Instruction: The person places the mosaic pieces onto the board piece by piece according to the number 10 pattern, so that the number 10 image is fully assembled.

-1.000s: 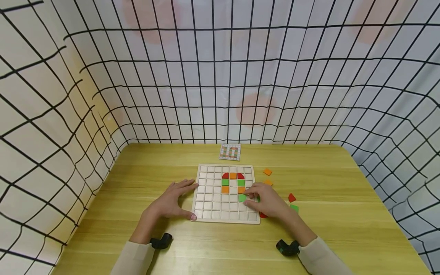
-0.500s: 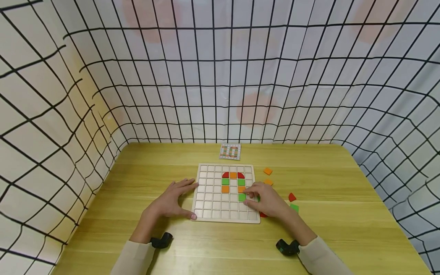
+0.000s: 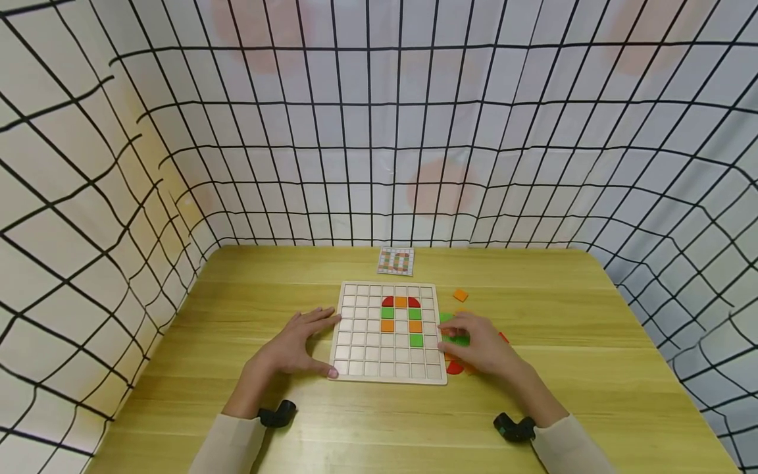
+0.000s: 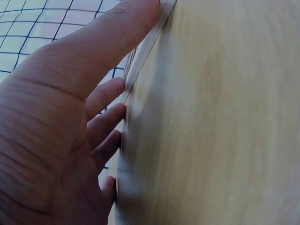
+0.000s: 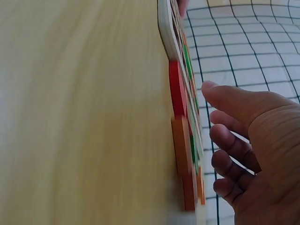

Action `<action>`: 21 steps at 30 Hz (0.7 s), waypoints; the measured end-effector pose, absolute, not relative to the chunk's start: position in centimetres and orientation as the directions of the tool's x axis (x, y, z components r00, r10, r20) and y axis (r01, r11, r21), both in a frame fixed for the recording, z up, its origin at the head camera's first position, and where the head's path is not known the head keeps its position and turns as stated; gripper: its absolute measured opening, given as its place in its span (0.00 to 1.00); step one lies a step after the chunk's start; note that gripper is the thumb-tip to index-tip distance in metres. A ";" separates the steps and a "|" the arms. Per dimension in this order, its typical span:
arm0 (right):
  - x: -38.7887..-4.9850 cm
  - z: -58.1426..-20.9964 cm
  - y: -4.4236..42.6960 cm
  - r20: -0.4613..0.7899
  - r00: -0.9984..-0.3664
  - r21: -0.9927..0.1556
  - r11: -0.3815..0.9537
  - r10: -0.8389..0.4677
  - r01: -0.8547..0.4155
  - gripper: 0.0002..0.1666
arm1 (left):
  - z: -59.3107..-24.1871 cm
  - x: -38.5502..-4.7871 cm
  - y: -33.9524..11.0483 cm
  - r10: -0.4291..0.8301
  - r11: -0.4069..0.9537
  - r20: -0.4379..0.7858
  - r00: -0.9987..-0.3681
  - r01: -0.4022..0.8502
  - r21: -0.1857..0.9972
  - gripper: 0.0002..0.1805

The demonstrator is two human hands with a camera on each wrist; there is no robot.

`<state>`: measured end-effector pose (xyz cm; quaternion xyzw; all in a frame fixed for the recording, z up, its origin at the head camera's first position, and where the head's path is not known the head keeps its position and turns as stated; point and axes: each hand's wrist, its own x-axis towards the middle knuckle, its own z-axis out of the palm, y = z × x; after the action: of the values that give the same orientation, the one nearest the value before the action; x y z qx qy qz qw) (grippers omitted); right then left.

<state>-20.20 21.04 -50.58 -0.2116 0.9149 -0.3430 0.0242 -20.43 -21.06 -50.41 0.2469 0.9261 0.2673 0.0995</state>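
Tabletop [image 3: 379, 428], hands [image 3: 291, 345] [image 3: 482, 345] by gridded board [image 3: 361, 339], card [image 3: 396, 261] in head view only

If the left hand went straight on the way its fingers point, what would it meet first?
Most likely the grid board, at its left edge; the left hand seems to rest right against it, though depth is unclear.

Free room over the board [image 3: 361, 339] (loose tiles [image 3: 454, 368] just right)
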 end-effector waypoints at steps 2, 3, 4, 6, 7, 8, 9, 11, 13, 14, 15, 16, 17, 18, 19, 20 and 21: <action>-20.1 -50.7 21.9 0.108 -0.911 -0.642 0.672 -0.397 -0.369 0.20 | -50.5 -20.4 -21.1 0.509 0.739 -0.056 -0.859 0.402 0.541 0.63; -20.0 -50.7 22.3 0.108 -0.913 -0.640 0.675 -0.393 -0.367 0.20 | -50.5 -20.4 -21.1 0.510 0.738 -0.054 -0.858 0.404 0.541 0.63; -19.9 -50.8 22.8 0.107 -0.917 -0.636 0.682 -0.385 -0.361 0.21 | -50.5 -20.4 -21.1 0.510 0.738 -0.055 -0.858 0.405 0.540 0.63; -19.7 -50.9 23.7 0.104 -0.923 -0.623 0.699 -0.370 -0.350 0.21 | -50.6 -20.4 -21.1 0.513 0.735 -0.051 -0.857 0.408 0.542 0.63; -19.6 -51.0 24.2 0.103 -0.926 -0.614 0.709 -0.364 -0.347 0.21 | -50.6 -20.4 -21.1 0.513 0.734 -0.052 -0.857 0.407 0.544 0.63; -19.6 -51.0 24.6 0.102 -0.929 -0.608 0.717 -0.356 -0.342 0.22 | -50.5 -20.3 -21.1 0.513 0.733 -0.054 -0.857 0.405 0.546 0.63; -19.5 -51.0 25.1 0.104 -0.930 -0.601 0.723 -0.352 -0.341 0.22 | -50.5 -20.3 -21.1 0.513 0.732 -0.054 -0.857 0.403 0.549 0.63; -19.3 -51.0 25.8 0.110 -0.932 -0.589 0.733 -0.347 -0.342 0.22 | -50.5 -20.3 -21.2 0.512 0.731 -0.054 -0.857 0.401 0.552 0.63; -19.2 -50.9 26.5 0.118 -0.932 -0.579 0.739 -0.342 -0.344 0.23 | -50.5 -20.3 -21.2 0.511 0.732 -0.053 -0.858 0.402 0.550 0.63; -19.0 -50.9 26.8 0.123 -0.932 -0.576 0.741 -0.341 -0.347 0.23 | -50.5 -20.3 -21.2 0.509 0.734 -0.055 -0.859 0.401 0.548 0.63; -18.9 -50.9 27.2 0.127 -0.931 -0.570 0.743 -0.341 -0.350 0.24 | -50.5 -20.3 -21.2 0.509 0.735 -0.054 -0.859 0.402 0.547 0.63; -18.8 -50.9 27.5 0.128 -0.932 -0.566 0.747 -0.339 -0.349 0.24 | -50.5 -20.3 -21.2 0.510 0.735 -0.052 -0.859 0.403 0.545 0.63; -18.6 -50.9 27.8 0.132 -0.932 -0.561 0.750 -0.337 -0.351 0.24 | -50.5 -20.3 -21.2 0.511 0.735 -0.051 -0.858 0.405 0.544 0.63; -18.5 -51.0 28.2 0.137 -0.931 -0.558 0.750 -0.337 -0.354 0.24 | -50.5 -20.3 -21.2 0.510 0.735 -0.052 -0.858 0.404 0.545 0.63; -18.4 -51.0 28.6 0.142 -0.930 -0.555 0.750 -0.339 -0.358 0.23 | -50.5 -20.3 -21.2 0.511 0.734 -0.051 -0.858 0.405 0.544 0.63; -18.2 -51.0 29.0 0.148 -0.929 -0.553 0.750 -0.340 -0.363 0.23 | -50.5 -20.4 -21.2 0.512 0.735 -0.052 -0.858 0.405 0.544 0.63; -18.1 -51.1 29.4 0.153 -0.927 -0.547 0.752 -0.343 -0.368 0.23 | -50.5 -20.4 -21.2 0.512 0.734 -0.052 -0.858 0.405 0.544 0.63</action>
<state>-18.11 29.35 -51.09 -0.1900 0.9356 -0.2969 -0.0217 -20.39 -21.18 -50.47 0.2476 0.9259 0.2674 0.0994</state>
